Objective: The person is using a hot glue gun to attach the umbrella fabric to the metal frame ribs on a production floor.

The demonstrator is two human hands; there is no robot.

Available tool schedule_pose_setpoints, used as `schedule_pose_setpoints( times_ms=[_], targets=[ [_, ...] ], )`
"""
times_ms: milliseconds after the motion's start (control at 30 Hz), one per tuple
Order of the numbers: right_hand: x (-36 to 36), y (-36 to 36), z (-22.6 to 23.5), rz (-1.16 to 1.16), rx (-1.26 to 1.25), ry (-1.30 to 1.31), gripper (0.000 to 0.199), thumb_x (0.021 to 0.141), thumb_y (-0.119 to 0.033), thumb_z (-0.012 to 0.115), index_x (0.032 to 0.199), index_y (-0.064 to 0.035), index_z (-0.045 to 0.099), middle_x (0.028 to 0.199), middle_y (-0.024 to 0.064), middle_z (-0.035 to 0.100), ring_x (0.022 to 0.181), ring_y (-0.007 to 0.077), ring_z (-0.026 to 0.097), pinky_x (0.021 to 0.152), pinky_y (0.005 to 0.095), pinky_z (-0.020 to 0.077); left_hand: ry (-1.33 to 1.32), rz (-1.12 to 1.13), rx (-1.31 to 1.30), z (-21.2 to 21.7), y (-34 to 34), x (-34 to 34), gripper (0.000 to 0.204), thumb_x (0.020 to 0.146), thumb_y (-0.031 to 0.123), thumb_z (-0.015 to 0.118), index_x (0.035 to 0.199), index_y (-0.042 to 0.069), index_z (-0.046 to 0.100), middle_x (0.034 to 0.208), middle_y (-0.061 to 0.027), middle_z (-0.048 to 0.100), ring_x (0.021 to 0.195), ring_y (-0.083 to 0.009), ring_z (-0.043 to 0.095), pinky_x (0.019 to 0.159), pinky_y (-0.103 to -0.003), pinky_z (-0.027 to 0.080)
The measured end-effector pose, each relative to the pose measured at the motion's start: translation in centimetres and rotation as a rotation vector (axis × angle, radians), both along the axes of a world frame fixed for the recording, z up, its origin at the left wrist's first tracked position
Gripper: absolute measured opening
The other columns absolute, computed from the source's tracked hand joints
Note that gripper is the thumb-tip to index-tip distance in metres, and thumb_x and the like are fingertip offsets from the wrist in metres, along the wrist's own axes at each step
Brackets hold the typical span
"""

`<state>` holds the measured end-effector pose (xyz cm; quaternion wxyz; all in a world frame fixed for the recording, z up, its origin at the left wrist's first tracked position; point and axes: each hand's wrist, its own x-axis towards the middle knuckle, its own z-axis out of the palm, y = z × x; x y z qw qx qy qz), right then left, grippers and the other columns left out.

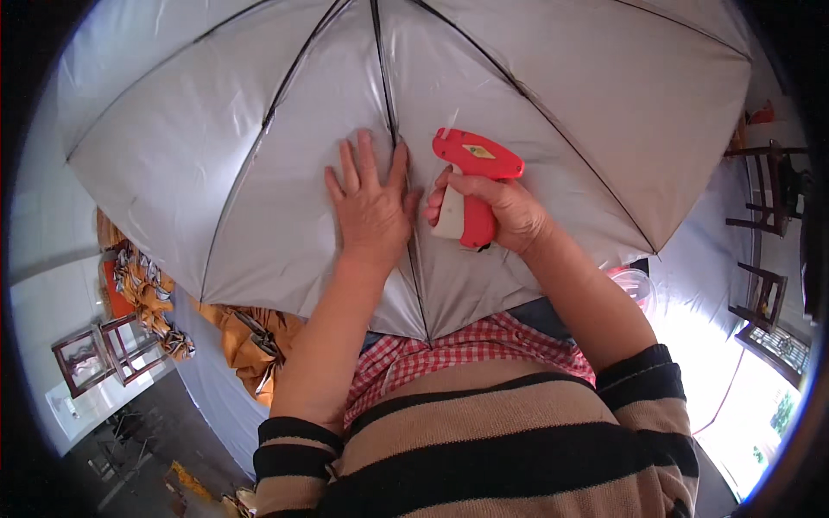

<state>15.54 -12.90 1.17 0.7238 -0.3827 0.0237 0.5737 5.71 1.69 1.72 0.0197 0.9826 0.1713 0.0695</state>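
Note:
An opened umbrella with silver-grey fabric and dark ribs spreads in front of me, its inner side facing up. My left hand lies on the fabric with fingers spread, beside a rib that runs toward me. My right hand is wrapped round the handle of a red and white tagging gun. The gun's nose points up and left, and a thin clear needle or tip sticks out of it. It is over the panel just right of that rib. Whether the gun touches the fabric I cannot tell.
Red-and-white checked cloth covers my lap. Crumpled orange-brown fabric lies at left. A clear plastic container shows past the umbrella's right edge. Dark wooden chairs stand at far right, and a wooden stool at far left.

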Motion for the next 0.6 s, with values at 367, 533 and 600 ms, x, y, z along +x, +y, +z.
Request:
schedule_pose_setpoints(
  times_ms=[367, 533, 600],
  targets=[
    [-0.9, -20.2, 6.4, -0.387, -0.029, -0.546, 0.028, 0.087, -0.022, 0.056, 0.104, 0.0007, 0.054, 0.090, 0.0160, 0.064, 0.082, 0.0258, 0.063, 0.076, 0.0361, 0.0501, -0.022, -0.287, 0.015, -3.4, -0.1, -0.3, 0.042, 0.080, 0.017, 0.055, 0.119, 0.004, 0.051, 0.123, -0.0234, 0.048, 0.114, -0.0396, 0.044, 0.092, -0.044, 0.039],
    [-10.4, -36.7, 6.0, -1.041, -0.678, -0.689, 0.021, 0.080, -0.020, 0.063, 0.094, -0.0052, 0.058, 0.077, 0.0071, 0.062, 0.059, 0.0158, 0.057, 0.049, 0.0274, 0.0451, -0.222, -0.458, -0.089, -5.3, 1.9, 0.6, 0.045, 0.083, 0.012, 0.055, 0.127, 0.005, 0.047, 0.127, -0.0234, 0.044, 0.122, -0.0365, 0.040, 0.102, -0.044, 0.032],
    [-16.7, -41.1, 4.1, -1.184, -0.931, -0.713, 0.019, 0.078, -0.021, 0.063, 0.088, -0.0059, 0.058, 0.074, 0.0050, 0.059, 0.060, 0.0135, 0.055, 0.052, 0.0282, 0.0437, -0.317, -0.452, -0.344, -5.0, 1.5, 1.1, 0.038, 0.082, 0.005, 0.051, 0.120, 0.004, 0.053, 0.123, -0.0216, 0.049, 0.117, -0.0362, 0.044, 0.099, -0.042, 0.036]
  ],
)
